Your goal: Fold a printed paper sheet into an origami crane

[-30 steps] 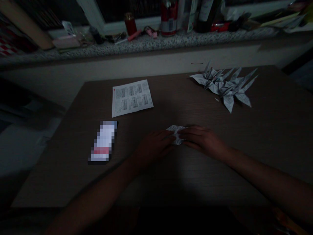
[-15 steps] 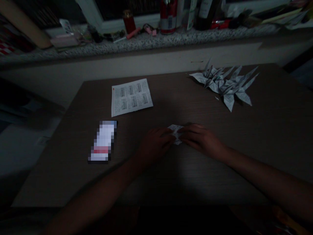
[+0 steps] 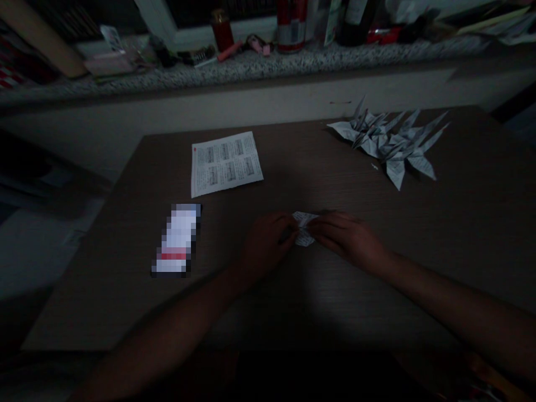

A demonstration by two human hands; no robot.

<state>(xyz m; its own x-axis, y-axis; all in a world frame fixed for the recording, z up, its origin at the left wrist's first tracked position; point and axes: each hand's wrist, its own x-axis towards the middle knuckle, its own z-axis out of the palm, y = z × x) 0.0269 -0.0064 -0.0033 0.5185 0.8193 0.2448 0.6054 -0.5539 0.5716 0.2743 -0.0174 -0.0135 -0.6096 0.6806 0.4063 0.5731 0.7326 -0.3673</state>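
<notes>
Just right of frame centre, pinched paper [image 3: 305, 238] with left hand [image 3: 263, 240] from left, touched opposite edge with right hand [image 3: 352, 240]; could not tell whether gripping. Found neither nearer, with long axis unreadable under fingertips. Saw cranes [image 3: 386, 142] toward upper right.

Probably a home: speckled windowsill [image 3: 251, 68] crowded with bottles [image 3: 352, 32] and trinkets [image 3: 229, 52] above a wood-grain table [image 3: 129, 184].
</notes>
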